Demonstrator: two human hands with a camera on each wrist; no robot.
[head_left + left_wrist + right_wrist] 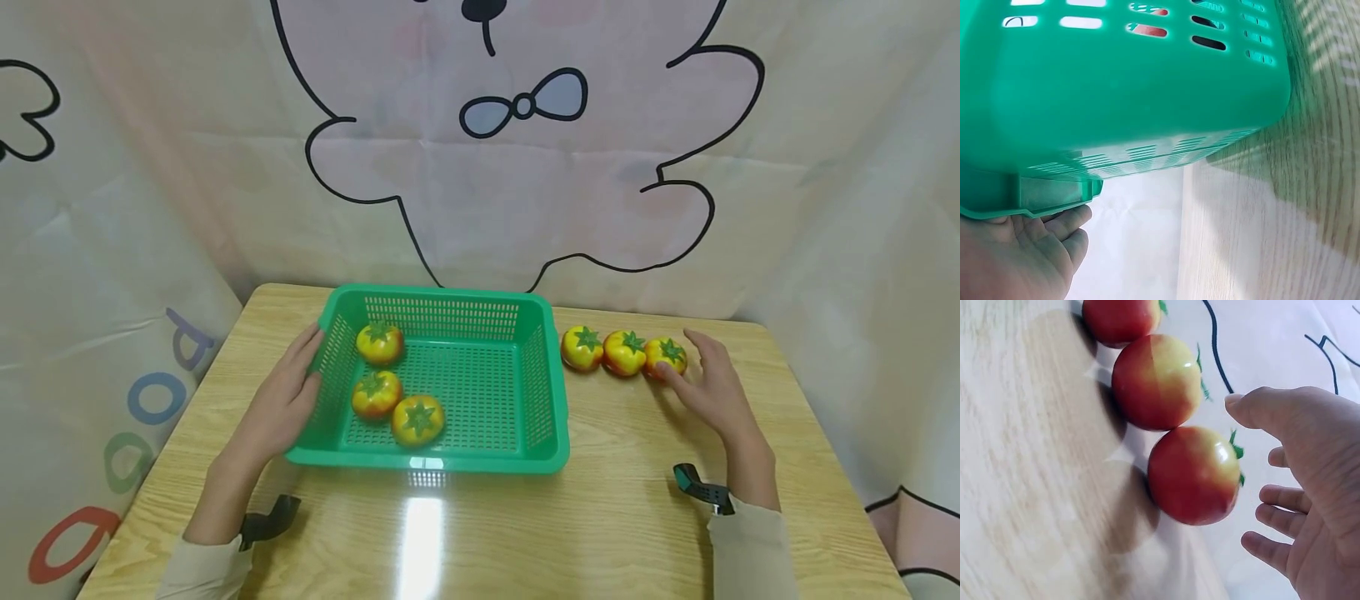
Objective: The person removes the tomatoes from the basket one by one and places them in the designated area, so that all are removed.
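A green plastic basket (480,462) stands on the table, with three yellow-and-red tomatoes (417,420) lying in its left half. Along the basket's left rim rests my left hand (277,404), its fingers fairly straight; the left wrist view shows the hand (1029,256) against the underside of the rim. To the right of the basket, three more tomatoes (623,353) sit in a row, touching one another. My right hand (712,385) is spread beside the rightmost tomato (1194,476), thumb and fingers apart, with a gap to the fruit in the right wrist view.
The wooden table (600,533) carries the basket and the tomatoes. Behind it hangs a pale curtain (525,192) with cartoon drawings, and more printed cloth is at both sides. A dark strap mount (703,487) is on the right wrist, another (270,521) on the left.
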